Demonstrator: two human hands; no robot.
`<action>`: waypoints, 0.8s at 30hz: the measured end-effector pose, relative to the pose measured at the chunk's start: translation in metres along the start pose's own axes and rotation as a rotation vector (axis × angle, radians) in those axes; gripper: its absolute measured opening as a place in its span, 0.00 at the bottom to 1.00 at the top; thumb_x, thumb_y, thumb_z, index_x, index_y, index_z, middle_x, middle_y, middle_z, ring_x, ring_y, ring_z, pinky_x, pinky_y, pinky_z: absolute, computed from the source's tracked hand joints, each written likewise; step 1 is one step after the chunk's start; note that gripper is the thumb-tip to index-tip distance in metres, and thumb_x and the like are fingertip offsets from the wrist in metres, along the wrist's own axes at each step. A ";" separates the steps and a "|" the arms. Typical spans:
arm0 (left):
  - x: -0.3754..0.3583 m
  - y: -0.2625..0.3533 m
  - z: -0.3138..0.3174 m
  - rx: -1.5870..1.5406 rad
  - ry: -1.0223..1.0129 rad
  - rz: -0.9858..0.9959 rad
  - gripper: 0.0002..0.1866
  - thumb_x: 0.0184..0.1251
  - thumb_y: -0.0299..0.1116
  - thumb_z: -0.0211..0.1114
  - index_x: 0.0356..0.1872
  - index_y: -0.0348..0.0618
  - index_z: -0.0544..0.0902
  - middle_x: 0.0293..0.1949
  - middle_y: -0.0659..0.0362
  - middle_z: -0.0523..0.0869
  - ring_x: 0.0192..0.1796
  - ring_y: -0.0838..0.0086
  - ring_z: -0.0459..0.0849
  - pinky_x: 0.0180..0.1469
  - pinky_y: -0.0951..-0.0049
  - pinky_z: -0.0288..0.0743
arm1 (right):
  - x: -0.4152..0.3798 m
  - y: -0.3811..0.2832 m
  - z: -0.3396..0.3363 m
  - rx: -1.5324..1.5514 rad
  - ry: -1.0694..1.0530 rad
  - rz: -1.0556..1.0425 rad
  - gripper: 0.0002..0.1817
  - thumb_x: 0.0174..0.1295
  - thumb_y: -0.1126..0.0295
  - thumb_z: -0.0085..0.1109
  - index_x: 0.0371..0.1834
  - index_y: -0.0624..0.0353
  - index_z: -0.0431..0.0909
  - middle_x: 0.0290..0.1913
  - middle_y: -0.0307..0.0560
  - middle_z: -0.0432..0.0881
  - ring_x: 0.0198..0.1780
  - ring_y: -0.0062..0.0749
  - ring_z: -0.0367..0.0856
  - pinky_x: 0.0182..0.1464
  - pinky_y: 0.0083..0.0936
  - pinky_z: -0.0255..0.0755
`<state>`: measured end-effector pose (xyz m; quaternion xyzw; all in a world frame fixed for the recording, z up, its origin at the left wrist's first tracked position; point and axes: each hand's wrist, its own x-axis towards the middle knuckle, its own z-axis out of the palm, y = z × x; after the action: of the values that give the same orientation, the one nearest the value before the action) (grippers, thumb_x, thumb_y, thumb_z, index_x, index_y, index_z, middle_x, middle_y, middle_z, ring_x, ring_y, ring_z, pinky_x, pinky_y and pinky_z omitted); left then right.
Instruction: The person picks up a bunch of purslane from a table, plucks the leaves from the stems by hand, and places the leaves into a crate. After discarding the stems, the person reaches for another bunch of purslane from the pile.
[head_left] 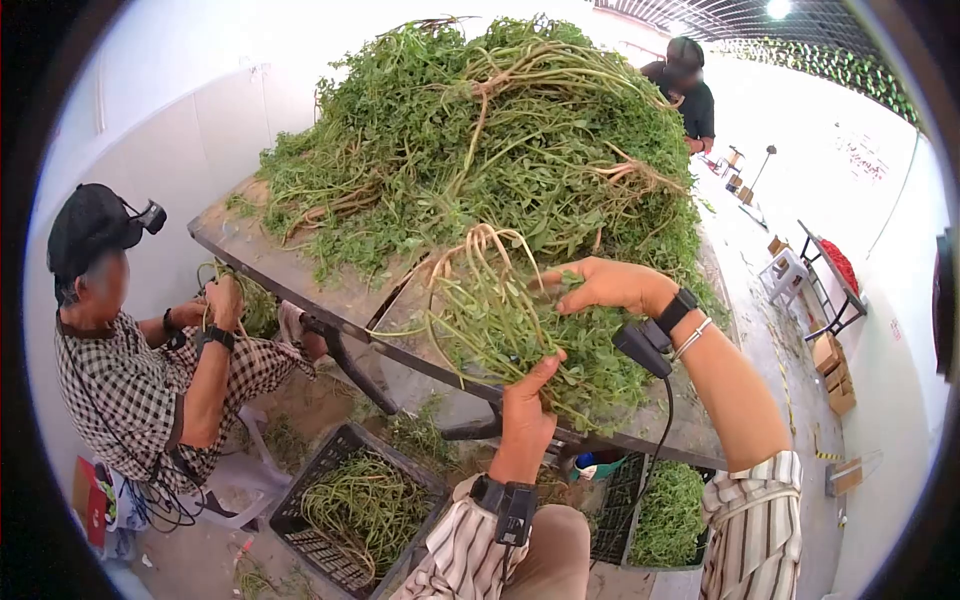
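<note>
A loose bunch of leafy greens (500,310) with long pale stems is held over the near edge of the table. My left hand (528,410) is closed around its lower side, thumb on top of the leaves. At the bunch's upper right, my right hand (615,288) has its fingers curled and pinched on some leafy stems; the fingertips are partly hidden by leaves. Just beyond both hands rises a big heap of the same greens (480,150), with pale root ends showing in places.
The table (300,270) bears the heap. Below stand a black crate (430,490) of bare stems and another with leafy tops (665,515). At left a seated person (150,370) handles stems; another person (700,100) is at the far side. A side table (830,280) holds red items.
</note>
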<state>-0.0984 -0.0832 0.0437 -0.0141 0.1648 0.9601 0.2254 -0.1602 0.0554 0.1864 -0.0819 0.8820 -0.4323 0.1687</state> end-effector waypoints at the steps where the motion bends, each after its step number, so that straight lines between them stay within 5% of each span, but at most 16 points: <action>1: -0.001 0.001 0.001 0.014 -0.016 0.006 0.12 0.56 0.33 0.67 0.39 0.37 0.81 0.39 0.59 0.82 0.41 0.70 0.80 0.42 0.65 0.76 | 0.002 0.000 0.001 -0.069 -0.062 0.086 0.23 0.52 0.68 0.60 0.52 0.62 0.75 0.46 0.40 0.78 0.48 0.22 0.70 0.55 0.21 0.62; 4: -0.003 0.003 0.004 0.022 -0.022 -0.001 0.11 0.57 0.33 0.66 0.38 0.38 0.81 0.38 0.60 0.81 0.41 0.71 0.80 0.42 0.66 0.76 | 0.001 0.007 0.003 -0.138 -0.056 0.084 0.18 0.51 0.68 0.61 0.45 0.63 0.78 0.38 0.38 0.79 0.42 0.19 0.72 0.47 0.19 0.65; 10: -0.001 0.004 0.008 0.023 0.056 0.009 0.10 0.60 0.34 0.63 0.38 0.38 0.80 0.38 0.60 0.81 0.41 0.72 0.79 0.45 0.68 0.75 | -0.019 -0.010 -0.022 -0.423 0.287 -0.061 0.13 0.51 0.68 0.61 0.36 0.66 0.79 0.26 0.39 0.80 0.31 0.20 0.74 0.37 0.20 0.68; 11: -0.001 0.003 0.009 0.024 0.066 0.023 0.11 0.60 0.35 0.63 0.39 0.38 0.80 0.39 0.60 0.81 0.42 0.72 0.79 0.45 0.68 0.75 | -0.021 -0.011 -0.022 -0.468 0.344 -0.123 0.14 0.47 0.67 0.60 0.34 0.64 0.80 0.20 0.53 0.76 0.25 0.36 0.74 0.33 0.31 0.69; 15: -0.001 0.001 0.008 0.059 0.101 0.035 0.13 0.60 0.35 0.64 0.42 0.37 0.80 0.41 0.59 0.81 0.44 0.73 0.78 0.47 0.70 0.75 | -0.040 -0.043 -0.009 -0.616 0.512 -0.186 0.12 0.48 0.68 0.59 0.33 0.64 0.79 0.21 0.60 0.74 0.25 0.50 0.73 0.33 0.35 0.69; 24: 0.012 -0.009 0.003 0.000 0.123 0.104 0.16 0.58 0.29 0.65 0.47 0.38 0.76 0.44 0.58 0.80 0.45 0.75 0.79 0.45 0.72 0.76 | -0.052 -0.010 0.051 -0.686 0.437 -0.175 0.11 0.49 0.69 0.59 0.35 0.61 0.79 0.29 0.58 0.78 0.33 0.52 0.76 0.37 0.38 0.71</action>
<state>-0.1047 -0.0700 0.0426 -0.0647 0.1790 0.9678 0.1648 -0.0926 0.0269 0.1769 -0.1143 0.9797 -0.1330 -0.0967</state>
